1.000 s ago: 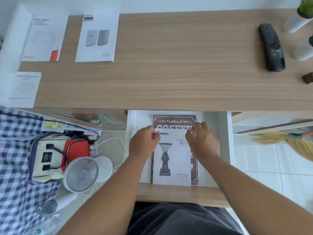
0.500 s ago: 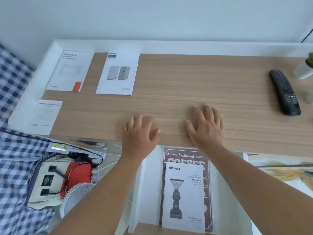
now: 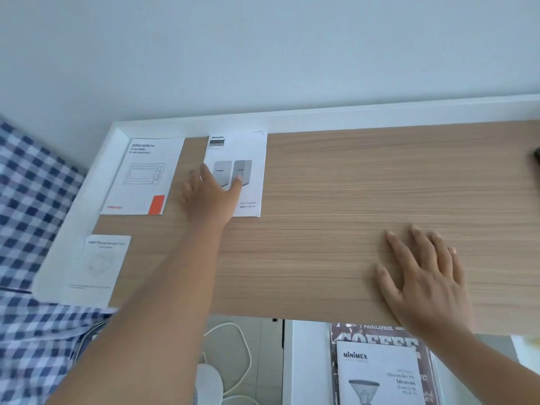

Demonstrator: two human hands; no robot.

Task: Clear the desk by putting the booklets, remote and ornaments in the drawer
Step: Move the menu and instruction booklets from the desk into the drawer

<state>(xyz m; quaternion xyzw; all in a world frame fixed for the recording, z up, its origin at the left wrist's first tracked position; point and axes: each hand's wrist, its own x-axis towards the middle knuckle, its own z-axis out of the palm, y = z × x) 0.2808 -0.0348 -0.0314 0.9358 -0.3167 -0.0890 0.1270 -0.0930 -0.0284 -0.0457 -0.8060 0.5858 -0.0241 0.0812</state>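
Observation:
My left hand (image 3: 209, 197) lies flat, fingers spread, on the lower left part of the white Philips booklet (image 3: 248, 159) at the back left of the wooden desk (image 3: 350, 200). To its left lies a white Toshiba booklet (image 3: 140, 176) with an orange patch. A smaller white leaflet (image 3: 99, 264) sits at the desk's left front corner. My right hand (image 3: 423, 276) rests open and empty over the desk's front edge. Below it the open white drawer (image 3: 304, 361) holds a Minimex booklet (image 3: 377, 372) on top of a brown coffee booklet (image 3: 377, 336). The remote shows only as a dark sliver (image 3: 536, 153) at the right edge.
A blue checked cloth (image 3: 32, 206) fills the left side. White cables (image 3: 233, 358) and a round white object (image 3: 209, 384) lie on the floor left of the drawer. A white wall rises behind the desk.
My left hand has reached from the desk's front edge to the Philips booklet at the back left. The view has swung left and up, so the remote has almost left the frame.

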